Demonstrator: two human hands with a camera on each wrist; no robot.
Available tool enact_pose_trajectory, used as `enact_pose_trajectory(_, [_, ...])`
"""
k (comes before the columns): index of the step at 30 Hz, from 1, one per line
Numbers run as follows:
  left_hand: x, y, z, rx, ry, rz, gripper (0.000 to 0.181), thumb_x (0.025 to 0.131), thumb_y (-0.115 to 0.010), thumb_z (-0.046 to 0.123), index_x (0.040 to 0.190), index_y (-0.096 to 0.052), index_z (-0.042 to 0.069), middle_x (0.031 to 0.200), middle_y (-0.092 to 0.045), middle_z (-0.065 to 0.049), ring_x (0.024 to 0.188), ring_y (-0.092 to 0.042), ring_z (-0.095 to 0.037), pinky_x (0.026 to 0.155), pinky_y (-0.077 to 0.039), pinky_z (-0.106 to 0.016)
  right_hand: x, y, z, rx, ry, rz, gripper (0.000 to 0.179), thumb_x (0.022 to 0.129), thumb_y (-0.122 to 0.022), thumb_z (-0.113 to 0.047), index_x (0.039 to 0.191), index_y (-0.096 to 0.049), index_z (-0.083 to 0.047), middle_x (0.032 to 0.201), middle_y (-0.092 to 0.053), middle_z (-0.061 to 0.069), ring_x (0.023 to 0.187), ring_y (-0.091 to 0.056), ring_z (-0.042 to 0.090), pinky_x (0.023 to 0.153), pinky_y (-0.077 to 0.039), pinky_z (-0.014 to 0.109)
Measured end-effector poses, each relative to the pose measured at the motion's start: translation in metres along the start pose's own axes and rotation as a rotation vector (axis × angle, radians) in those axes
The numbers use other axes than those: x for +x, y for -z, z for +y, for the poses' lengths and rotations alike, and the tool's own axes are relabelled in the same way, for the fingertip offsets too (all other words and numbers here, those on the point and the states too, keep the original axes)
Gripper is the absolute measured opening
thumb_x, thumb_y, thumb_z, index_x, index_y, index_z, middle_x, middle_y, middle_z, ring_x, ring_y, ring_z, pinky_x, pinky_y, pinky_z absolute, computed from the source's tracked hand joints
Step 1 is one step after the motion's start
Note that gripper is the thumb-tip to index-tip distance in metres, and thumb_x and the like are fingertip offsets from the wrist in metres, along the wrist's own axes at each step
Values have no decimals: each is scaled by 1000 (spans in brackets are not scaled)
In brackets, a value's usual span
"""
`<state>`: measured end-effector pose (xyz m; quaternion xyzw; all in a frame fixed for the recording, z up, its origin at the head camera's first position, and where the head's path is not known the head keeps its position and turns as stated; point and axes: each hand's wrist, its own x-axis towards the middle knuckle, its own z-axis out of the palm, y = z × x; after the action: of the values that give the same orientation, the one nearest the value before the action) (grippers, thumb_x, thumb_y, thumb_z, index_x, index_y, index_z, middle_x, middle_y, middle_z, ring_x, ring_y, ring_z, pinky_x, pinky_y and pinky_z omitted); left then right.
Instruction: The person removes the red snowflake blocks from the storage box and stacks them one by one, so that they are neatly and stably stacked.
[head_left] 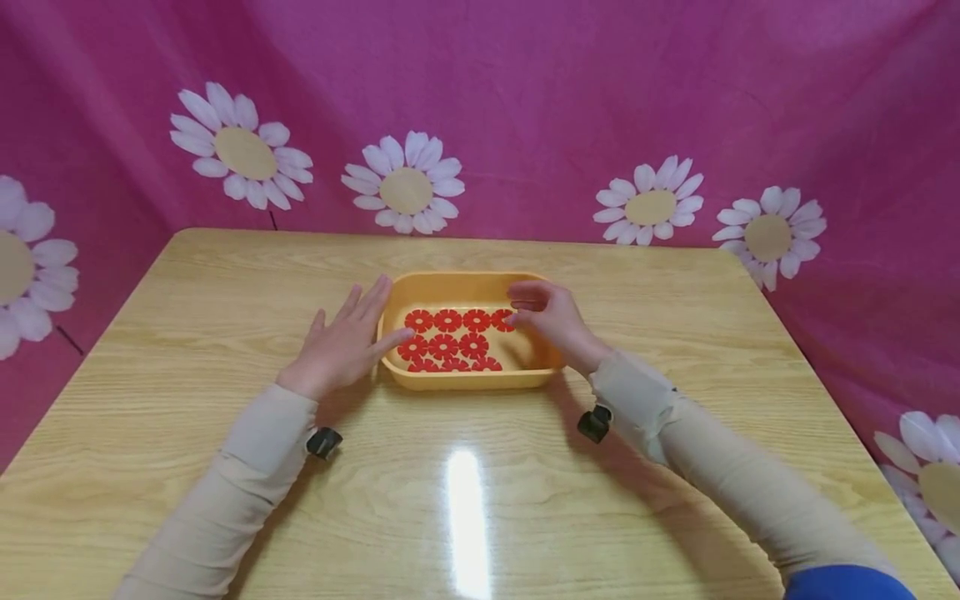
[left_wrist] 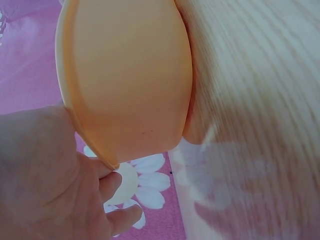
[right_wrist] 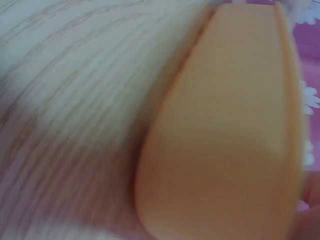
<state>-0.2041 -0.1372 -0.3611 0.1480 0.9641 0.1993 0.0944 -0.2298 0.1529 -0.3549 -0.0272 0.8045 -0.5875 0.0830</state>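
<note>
A yellow-orange plastic tray (head_left: 468, 381) sits on the table, with red flower-shaped discs (head_left: 447, 320) laid in rows on its floor. My left hand (head_left: 337, 346) rests at the tray's left rim, fingers spread and straight, thumb reaching over the rim above the discs. In the left wrist view, the fingers of that hand lie along the rim of the tray (left_wrist: 125, 85). My right hand (head_left: 551, 321) is over the tray's right side. Its thumb tip overlaps the rightmost disc (head_left: 501, 320) of the back row, with a gap between thumb and forefinger. The right wrist view shows mainly the tray's outer wall (right_wrist: 220, 135).
The wooden table (head_left: 360, 500) extends around the tray on all sides. Behind it hangs a magenta cloth (head_left: 517, 108) printed with white daisies. Small black devices (head_left: 595, 424) are strapped at both wrists.
</note>
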Motion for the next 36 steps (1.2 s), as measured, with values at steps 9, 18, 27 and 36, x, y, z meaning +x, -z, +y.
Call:
enact_pose_trajectory(9, [-1,1,1,-3,2,-6,86,97,-36,65,158,4,20,164,6,-1,149,4,-31,109,0,-72,18,-15,10,-131,-102,56,48,84,-62,17,130,-56,10,129,-58,25,120,-54,33,102,-45,37])
enact_pose_trajectory(18, [-1,2,2,-3,-1,-8,86,97,-34,66,158,5,20,164,7,1,149,2,-32,109,-1,-72,20,-18,9,-327,-132,47,43,82,-70,11,123,-62,1,120,-62,17,105,-55,28,95,-50,37])
enact_pose_trajectory(27, [-1,2,3,1,-2,-11,87,96,-32,68,158,4,19,165,4,-1,149,0,-33,109,-3,-72,21,-20,9,-364,-158,41,34,81,-75,7,113,-68,-1,113,-65,15,94,-58,24,81,-52,30])
enact_pose_trajectory(36, [-1,1,3,-5,1,-16,89,95,-31,70,158,5,19,165,4,-3,149,-1,-35,108,-6,-73,21,-19,9,-352,-151,26,37,78,-77,9,113,-71,-2,115,-65,15,95,-60,24,63,-51,23])
